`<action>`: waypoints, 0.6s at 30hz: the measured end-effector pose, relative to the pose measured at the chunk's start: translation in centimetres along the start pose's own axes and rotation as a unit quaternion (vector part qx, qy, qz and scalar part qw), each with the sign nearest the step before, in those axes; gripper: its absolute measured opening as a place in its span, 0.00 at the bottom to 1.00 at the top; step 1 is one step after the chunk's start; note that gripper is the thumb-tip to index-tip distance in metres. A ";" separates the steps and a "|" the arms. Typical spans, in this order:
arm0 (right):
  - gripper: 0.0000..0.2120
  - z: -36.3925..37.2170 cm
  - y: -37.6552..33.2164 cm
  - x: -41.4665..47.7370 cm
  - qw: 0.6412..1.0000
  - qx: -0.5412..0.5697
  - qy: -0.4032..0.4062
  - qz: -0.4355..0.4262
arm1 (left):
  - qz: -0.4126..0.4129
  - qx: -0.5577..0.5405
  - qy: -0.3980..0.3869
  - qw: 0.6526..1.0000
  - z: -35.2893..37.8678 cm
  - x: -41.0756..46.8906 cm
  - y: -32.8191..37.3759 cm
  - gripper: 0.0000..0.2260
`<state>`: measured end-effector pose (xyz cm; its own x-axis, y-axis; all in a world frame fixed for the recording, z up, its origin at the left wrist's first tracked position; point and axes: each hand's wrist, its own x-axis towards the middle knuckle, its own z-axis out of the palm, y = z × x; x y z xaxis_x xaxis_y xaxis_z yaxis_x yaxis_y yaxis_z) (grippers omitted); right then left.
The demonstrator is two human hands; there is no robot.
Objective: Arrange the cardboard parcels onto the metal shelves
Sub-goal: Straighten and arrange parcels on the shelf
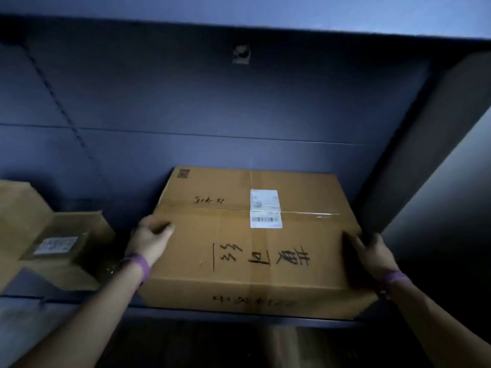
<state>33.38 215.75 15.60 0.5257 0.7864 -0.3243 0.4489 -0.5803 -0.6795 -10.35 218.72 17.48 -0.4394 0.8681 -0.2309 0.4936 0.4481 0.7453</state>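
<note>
The left hand (151, 239) has its fingers curled over the top edge of the large cardboard parcel (239, 261) at about nine o'clock. The right hand (372, 252) clasps the opposite edge at about three o'clock, its fingers lying along the parcel's side. Both hands hold the parcel between them. Each wrist carries a purple wristband, the left one (142, 264) and the right one (396, 277).

The parcel lies flat on the dark blue metal shelf (172, 310), with its near face out at the shelf's front lip. A line of clear tape runs across its top. A white shipping label (265, 208) with a barcode sits over that tape, toward one o'clock of the top's middle. Black handwriting (260, 257) is marked below the label, and more writing runs along the near face, too blurred to read.

At nine o'clock of the big parcel, apart from it on the same shelf, sits a small cardboard parcel (79, 227) with its own pale label (55, 245). Behind that one, at the frame's left edge, stands a taller third parcel (18, 208).

The blue back panel (212, 102) rises at twelve o'clock, with a small pale sticker (241, 54) high on it. Another shelf (239, 11) lies overhead. A dark upright (425, 128) stands at two o'clock of the parcel.
</note>
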 end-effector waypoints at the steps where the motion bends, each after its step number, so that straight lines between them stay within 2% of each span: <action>1: 0.32 0.6 0.2 0.4 1.000 0.005 -0.001 -0.001 | -0.001 0.009 0.007 1.000 0.4 0.2 -0.3 0.25; 4: 0.38 1.7 0.6 1.0 1.000 0.030 -0.008 -0.005 | -0.007 0.045 0.022 0.999 0.6 1.0 -1.1 0.30; 7: 0.47 1.9 1.2 1.1 0.999 0.034 -0.008 -0.012 | -0.063 0.007 -0.019 0.998 -0.4 1.9 -1.7 0.34; 9: 0.52 2.0 1.5 1.1 0.999 0.033 -0.004 -0.015 | -0.079 -0.034 -0.071 0.994 -0.8 2.0 -2.4 0.28; 11: 0.55 2.2 1.7 1.1 0.999 0.030 0.003 -0.017 | -0.066 -0.047 -0.082 0.993 -0.7 2.1 -3.0 0.25; 14: 0.53 2.4 1.9 0.9 0.999 0.017 0.009 -0.034 | -0.055 -0.048 -0.045 0.996 -0.4 2.2 -3.5 0.28; 18: 0.45 2.0 2.6 -0.6 0.998 0.017 0.027 -0.059 | -0.048 -0.088 -0.027 0.995 -0.6 1.3 -4.1 0.26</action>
<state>32.75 214.22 12.69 0.5084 0.8363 -0.2053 0.4864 -0.4756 -0.7330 -13.42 217.89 14.54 -0.4345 0.8353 -0.3369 0.3105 0.4900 0.8145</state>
